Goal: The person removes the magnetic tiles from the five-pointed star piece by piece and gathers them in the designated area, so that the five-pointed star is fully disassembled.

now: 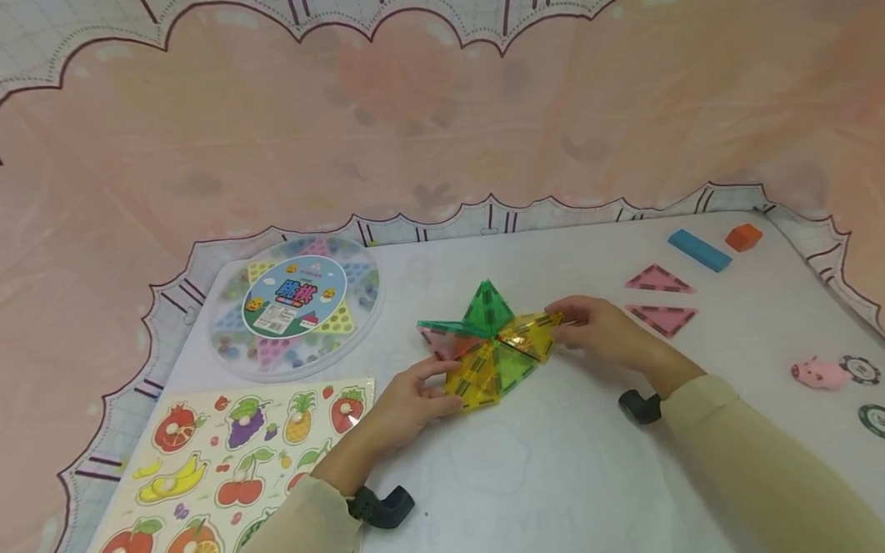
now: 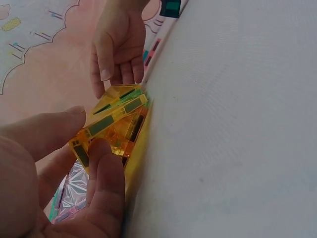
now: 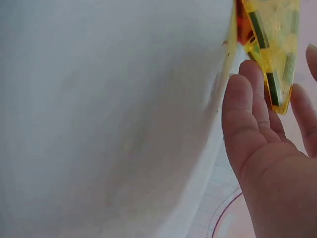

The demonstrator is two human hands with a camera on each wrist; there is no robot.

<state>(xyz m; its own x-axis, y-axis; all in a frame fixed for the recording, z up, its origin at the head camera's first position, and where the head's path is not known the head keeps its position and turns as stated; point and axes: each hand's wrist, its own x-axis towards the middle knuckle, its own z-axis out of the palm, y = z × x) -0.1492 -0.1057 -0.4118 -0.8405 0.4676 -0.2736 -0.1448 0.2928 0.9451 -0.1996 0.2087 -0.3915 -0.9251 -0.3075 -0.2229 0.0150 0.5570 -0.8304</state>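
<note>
1 tile star (image 1: 502, 355), probably light and stiff but weak-seamed: support it underneath. Left hand (image 1: 404, 405) pinches a yellow tip (image 1: 475, 382); right hand (image 1: 606, 333), fingers loosely spread, surrounds another.

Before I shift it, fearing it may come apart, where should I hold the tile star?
Perhaps take the tile star by its right yellow point and lower-left yellow point, from outside: both jut outward, their slanted faces offering edges to pinch.
</note>
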